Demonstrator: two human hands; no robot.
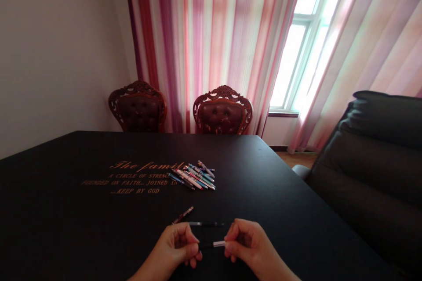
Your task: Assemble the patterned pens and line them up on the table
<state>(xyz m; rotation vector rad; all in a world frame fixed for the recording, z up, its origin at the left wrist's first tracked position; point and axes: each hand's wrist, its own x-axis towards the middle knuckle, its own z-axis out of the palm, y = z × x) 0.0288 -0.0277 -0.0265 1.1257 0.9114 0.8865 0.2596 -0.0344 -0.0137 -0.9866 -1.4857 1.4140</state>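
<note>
A slim black tube with a white collar (217,244) spans the gap between the hands, its long axis almost level across the view. Dark end toward the left hand (180,246); white end against the curled fingers of the right hand (244,244), so nearer that side. Both hands closed, fingers curled inward, facing each other across the gap: the right apparently gripping the tube's white end, the left shut, with anything inside its fingers hidden from view.

Just beyond the tube and roughly parallel to it, a thin black pen refill (206,224), one end above the left fingertips, the other reaching toward the right hand; whether held or lying on the counter (280,184), impossible to tell. Close beyond the left hand, a short patterned pen barrel (183,214), tilted across the black top.

Well beyond the hands, a loose heap of colourful pens (194,177), splayed and overlapping, just beside gold lettering (127,178) printed on the counter. Past the far edge, two carved wooden chairs (138,107) with buttoned leather backs, against striped pink curtains (211,44) and a bright window (303,44). Off to the right, a dark leather armchair (372,171), near the counter's corner.
</note>
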